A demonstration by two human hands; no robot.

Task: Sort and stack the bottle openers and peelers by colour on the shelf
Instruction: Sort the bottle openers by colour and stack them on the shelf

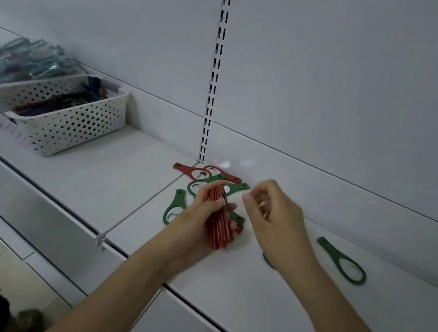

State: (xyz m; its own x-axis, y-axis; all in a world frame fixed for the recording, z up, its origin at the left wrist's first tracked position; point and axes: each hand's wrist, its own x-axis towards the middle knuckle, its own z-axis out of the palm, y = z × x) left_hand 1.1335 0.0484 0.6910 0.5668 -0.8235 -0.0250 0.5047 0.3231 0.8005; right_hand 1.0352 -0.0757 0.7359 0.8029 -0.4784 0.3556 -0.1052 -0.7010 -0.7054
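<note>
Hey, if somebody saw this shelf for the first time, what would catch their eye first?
Probably the bunch of red bottle openers gripped in the left hand at the middle of the white shelf, with the right hand beside it, fingers curled. Around the hands lie loose green bottle openers, one apart on the right, and two red ones by the back wall. Far left stands a white perforated basket holding more items.

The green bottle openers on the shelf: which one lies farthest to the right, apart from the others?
The green opener lying alone right of the right hand, ring end toward the shelf's front. The other green ones cluster near the left hand, which holds the red stack.
</note>
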